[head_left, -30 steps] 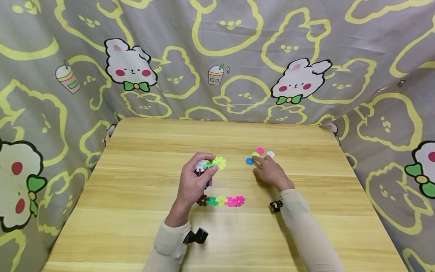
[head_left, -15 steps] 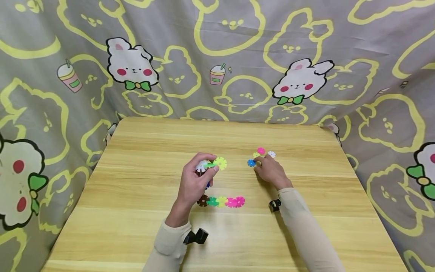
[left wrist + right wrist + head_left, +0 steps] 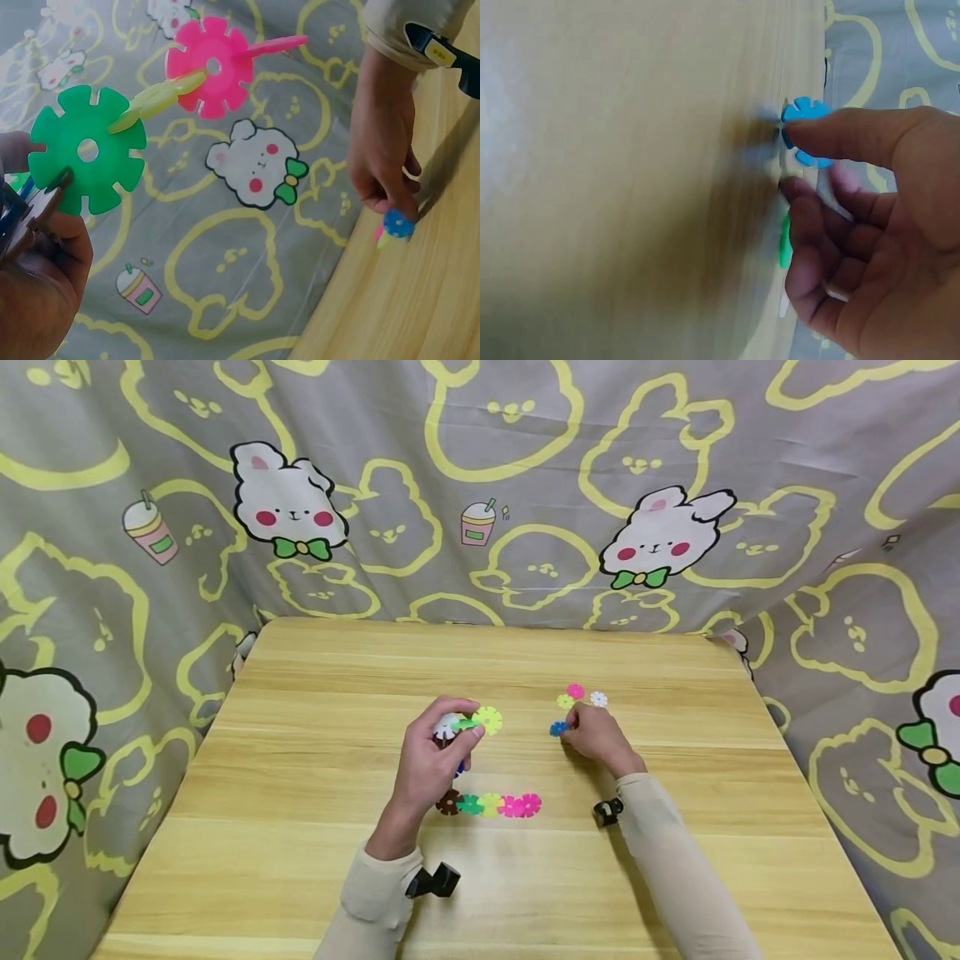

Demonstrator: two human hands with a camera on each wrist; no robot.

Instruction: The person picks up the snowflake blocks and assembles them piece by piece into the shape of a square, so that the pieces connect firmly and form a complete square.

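My left hand (image 3: pixel 435 756) grips a linked chain of notched plastic discs above the table. A yellow disc (image 3: pixel 487 721) sticks out past its fingertips, beside a white disc (image 3: pixel 447 725). The chain's lower stretch runs through a brown disc (image 3: pixel 450 802) to a green disc (image 3: pixel 88 150), a yellow disc (image 3: pixel 157 100) and two pink ones, seen in the left wrist view. Fingers hide part of the chain. On the right, my right hand (image 3: pixel 598 737) pinches a loose blue disc (image 3: pixel 558 728); its thumb covers part of the disc in the right wrist view.
Beyond the right hand lie a pink disc (image 3: pixel 575 692), a yellow-green disc (image 3: pixel 566 701) and a white disc (image 3: pixel 598 699). A green piece (image 3: pixel 785 241) shows behind the right fingers. Patterned curtain (image 3: pixel 405 527) surrounds the wooden table (image 3: pixel 337 668).
The right fingers have drawn back and taken hold of the blue disc, which has shifted slightly toward me and right. The left hand and its chain stay nearly still.
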